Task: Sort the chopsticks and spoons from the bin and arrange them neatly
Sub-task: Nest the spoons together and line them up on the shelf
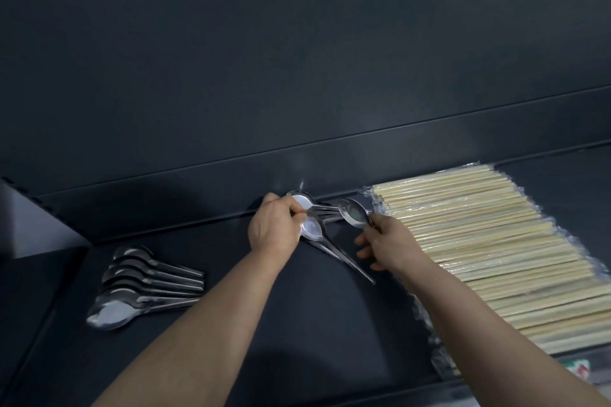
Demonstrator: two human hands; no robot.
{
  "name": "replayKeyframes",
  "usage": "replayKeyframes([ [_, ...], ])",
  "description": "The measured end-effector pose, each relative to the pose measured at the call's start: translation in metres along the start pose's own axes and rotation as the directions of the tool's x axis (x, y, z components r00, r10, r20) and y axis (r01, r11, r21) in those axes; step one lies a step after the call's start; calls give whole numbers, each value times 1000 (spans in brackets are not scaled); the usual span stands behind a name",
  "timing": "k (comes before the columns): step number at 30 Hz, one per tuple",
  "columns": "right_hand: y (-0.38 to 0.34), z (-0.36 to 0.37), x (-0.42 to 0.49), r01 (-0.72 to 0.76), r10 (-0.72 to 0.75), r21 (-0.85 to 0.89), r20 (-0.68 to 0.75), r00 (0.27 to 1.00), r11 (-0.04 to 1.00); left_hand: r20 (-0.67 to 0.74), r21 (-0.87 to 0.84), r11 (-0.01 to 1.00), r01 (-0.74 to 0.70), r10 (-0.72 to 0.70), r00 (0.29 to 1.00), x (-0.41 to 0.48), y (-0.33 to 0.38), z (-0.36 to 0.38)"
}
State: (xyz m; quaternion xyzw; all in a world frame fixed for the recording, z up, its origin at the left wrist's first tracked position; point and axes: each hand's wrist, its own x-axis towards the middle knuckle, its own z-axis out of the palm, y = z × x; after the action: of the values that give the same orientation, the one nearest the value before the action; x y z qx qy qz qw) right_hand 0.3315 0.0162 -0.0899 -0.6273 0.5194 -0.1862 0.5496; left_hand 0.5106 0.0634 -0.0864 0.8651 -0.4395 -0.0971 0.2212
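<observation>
Steel spoons (310,226) held over matte dark counter (314,324).
Left hand (272,230) pinches their glossy oval bowls; right hand (390,246) pinches another spoon (353,213); pale chopsticks (479,241) film-wrapped.

Pale wrapped chopsticks (479,241) lie side by side in a tidy band at right. Shiny nested spoons (145,284) overlap, bowls leftward, at lower left. Loose spoons (312,226), perhaps four, cross at centre.
</observation>
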Motion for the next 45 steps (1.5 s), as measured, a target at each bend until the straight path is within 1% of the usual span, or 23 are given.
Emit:
replayKeyframes([
  [2, 2, 0, 2, 17, -17, 0, -30, 999, 1000, -18, -48, 999, 0, -1, 1000, 1, 1, 0],
  [4, 3, 1, 3, 38, -40, -34, -65, 997, 999, 5, -93, 995, -23, 23, 1000, 1, 3, -2],
  [7, 1, 6, 4, 59, -62, -129, -20, 998, 990, 57, -150, 985, -82, 91, 994, -2, 7, -7],
  [8, -2, 9, 3, 74, -75, -145, 4, 997, 987, 66, -179, 980, -83, 96, 993, -4, 8, -10],
  [9, -6, 14, 1, 81, -78, -122, 35, 996, 989, 64, -202, 976, -78, 93, 994, -5, 9, -12],
  [11, -16, 26, -7, 24, -31, 44, 160, 987, 999, 29, -215, 974, -63, 71, 997, -6, 6, -18],
  [12, -21, 31, -11, 4, -24, 95, 209, 978, 996, 1, -213, 976, -53, 55, 999, -7, 2, -21],
  [15, -27, 48, -12, 42, -72, 115, 276, 958, 992, -72, -219, 975, -18, 2, 997, -13, -19, -33],
  [17, -33, 61, -15, 71, -94, 78, 358, 929, 994, -116, -258, 966, -16, -14, 993, -20, -36, -41],
  [19, -40, 77, -19, 131, -112, -11, 447, 888, 991, -144, -331, 943, -13, -37, 989, -27, -57, -50],
  [21, -44, 94, -21, 200, -113, -132, 483, 868, 971, -85, -373, 927, 23, -58, 995, -36, -79, -59],
  [23, -47, 113, -22, 267, -108, -276, 480, 871, 923, -10, -344, 938, 52, -59, 998, -46, -102, -67],
  [24, -48, 123, -23, 306, -113, -361, 467, 877, 881, -3, -316, 947, 60, -64, 998, -52, -113, -72],
  [26, -52, 144, -29, 353, -127, -521, 420, 899, 777, -36, -277, 957, 80, -93, 995, -63, -135, -82],
  [27, -55, 155, -34, 372, -147, -573, 400, 905, 730, -59, -253, 963, 98, -116, 992, -69, -147, -87],
  [28, -58, 166, -39, 401, -179, -599, 395, 901, 693, -81, -224, 967, 122, -143, 986, -75, -159, -93],
  [32, -67, 207, -63, 537, -325, -616, 430, 842, 576, -219, -146, 964, 221, -249, 943, -102, -212, -110],
  [35, -71, 236, -75, 583, -412, -663, 419, 809, 470, -247, -111, 964, 241, -262, 933, -114, -237, -121],
  [37, -71, 251, -78, 590, -452, -705, 411, 792, 393, -241, -63, 968, 243, -251, 938, -116, -248, -127],
  [40, -69, 268, -80, 572, -472, -774, 410, 780, 272, -230, 5, 971, 238, -230, 946, -114, -259, -130],
  [43, -68, 275, -81, 561, -494, -800, 407, 768, 213, -236, 17, 973, 231, -220, 946, -113, -265, -131],
  [45, -67, 276, -80, 555, -503, -806, 400, 766, 203, -249, 19, 978, 210, -199, 948, -110, -266, -133],
])
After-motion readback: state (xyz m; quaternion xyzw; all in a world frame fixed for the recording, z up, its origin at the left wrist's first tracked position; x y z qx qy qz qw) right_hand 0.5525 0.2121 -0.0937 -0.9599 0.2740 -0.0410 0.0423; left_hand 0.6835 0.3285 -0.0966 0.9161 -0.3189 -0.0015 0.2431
